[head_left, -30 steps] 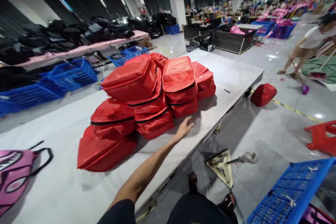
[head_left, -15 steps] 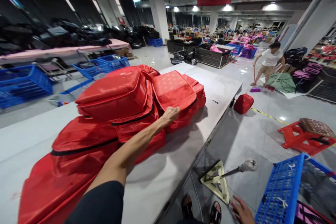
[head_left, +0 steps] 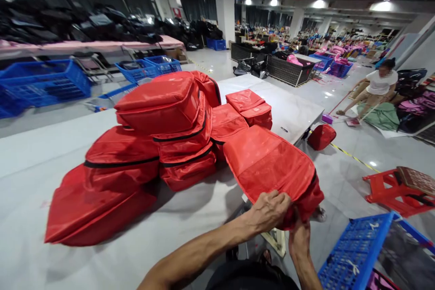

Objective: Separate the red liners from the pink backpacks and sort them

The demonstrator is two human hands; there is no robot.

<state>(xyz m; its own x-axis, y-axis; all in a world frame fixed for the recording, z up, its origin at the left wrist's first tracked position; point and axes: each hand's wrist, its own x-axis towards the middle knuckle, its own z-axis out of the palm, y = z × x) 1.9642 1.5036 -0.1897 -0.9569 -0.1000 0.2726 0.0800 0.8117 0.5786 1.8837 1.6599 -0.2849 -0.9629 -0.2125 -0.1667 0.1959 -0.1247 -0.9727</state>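
Note:
A red bag (head_left: pixel 272 158) with a dark zip edge is held up over the table's front edge. Along its near edge, my left hand (head_left: pixel 272 208) has its fingers closed on the fabric. My right hand (head_left: pixel 299 231) grips the same bag from below, its fingertips mostly hidden behind the red cloth. Left of it, a pile of similar red bags (head_left: pixel 159 104) stands on the white table (head_left: pixel 190 222). Further back on the table, another red bag (head_left: pixel 249 104) sits near the pile.
A blue plastic crate (head_left: pixel 356 244) stands on the floor at my right, with a red stool (head_left: pixel 390 190) beyond. One red bag (head_left: pixel 322 137) lies on the floor past the table's edge. A person (head_left: pixel 382 84) sweeps at the far right. A small dark object (head_left: pixel 284 129) lies on the table.
My left hand has drawn a red bag off the pile towards me, to the table's front edge. My right hand has risen from beside the table and now grips that bag too.

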